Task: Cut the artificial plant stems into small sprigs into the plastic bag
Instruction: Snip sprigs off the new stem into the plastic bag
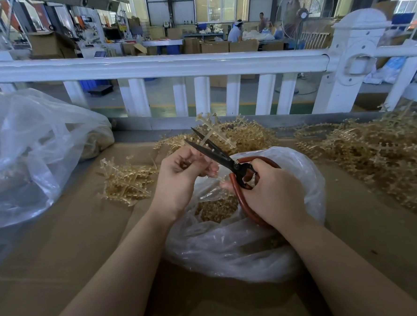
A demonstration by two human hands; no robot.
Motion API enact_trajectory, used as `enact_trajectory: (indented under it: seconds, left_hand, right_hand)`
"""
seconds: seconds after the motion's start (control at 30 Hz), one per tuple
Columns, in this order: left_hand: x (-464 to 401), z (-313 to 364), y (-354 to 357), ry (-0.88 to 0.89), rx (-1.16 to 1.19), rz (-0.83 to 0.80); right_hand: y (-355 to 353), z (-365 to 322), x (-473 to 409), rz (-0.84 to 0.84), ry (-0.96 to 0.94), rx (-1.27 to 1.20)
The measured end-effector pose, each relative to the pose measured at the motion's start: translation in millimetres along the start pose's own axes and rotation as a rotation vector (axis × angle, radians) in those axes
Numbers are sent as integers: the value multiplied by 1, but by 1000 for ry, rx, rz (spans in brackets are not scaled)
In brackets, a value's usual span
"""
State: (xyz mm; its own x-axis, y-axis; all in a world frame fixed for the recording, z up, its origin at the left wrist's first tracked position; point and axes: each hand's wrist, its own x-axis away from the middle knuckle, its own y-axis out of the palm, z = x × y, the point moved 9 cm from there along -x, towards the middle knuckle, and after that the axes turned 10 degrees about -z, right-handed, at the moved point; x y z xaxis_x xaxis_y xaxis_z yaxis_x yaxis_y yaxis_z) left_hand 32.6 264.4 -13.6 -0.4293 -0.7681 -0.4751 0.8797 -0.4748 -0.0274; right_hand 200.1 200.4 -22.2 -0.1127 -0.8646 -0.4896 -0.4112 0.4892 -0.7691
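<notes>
Your left hand point(179, 178) pinches a pale plastic stem point(212, 130), holding it up above the open bag point(301, 176) on the cardboard-covered table point(62, 252). Your right hand point(270, 193) grips the red handles of black scissors point(217, 152), whose blades are parted around the stem. Cut sprigs point(215, 208) lie inside the bag. Loose stems are piled behind, left and right. A second, larger bag point(31, 149) sits far left, before a white railing point(148, 68).
</notes>
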Motion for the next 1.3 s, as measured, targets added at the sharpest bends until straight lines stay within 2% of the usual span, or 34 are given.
enact_trajectory:
  seconds: [0.4, 0.47, 0.6, 0.7, 0.83, 0.93, 1.13, 1.3]
  left_hand:
    - [0, -4, -6, 21, 118, 34]
    - [0, -5, -11, 18, 107, 88]
    - [5, -10, -32, -16, 173, 296]
    - [6, -11, -39, -42, 163, 351]
    - [4, -10, -26, -65, 71, 247]
    - [2, -9, -17, -60, 3, 164]
    - [0, -7, -8, -48, 12, 49]
    - [1, -8, -10, -53, 1, 37]
  right_hand:
    - [3, -1, 0, -24, -6, -39]
    - [4, -1, 1, -39, -3, -50]
    - [6, 0, 1, -68, 8, -13]
    - [3, -2, 2, -43, 15, 29]
    - [-3, -3, 2, 16, 30, 42]
    - [-2, -1, 0, -1, 47, 74]
    - [3, 1, -4, -53, 47, 130]
    - [4, -1, -4, -70, 48, 133]
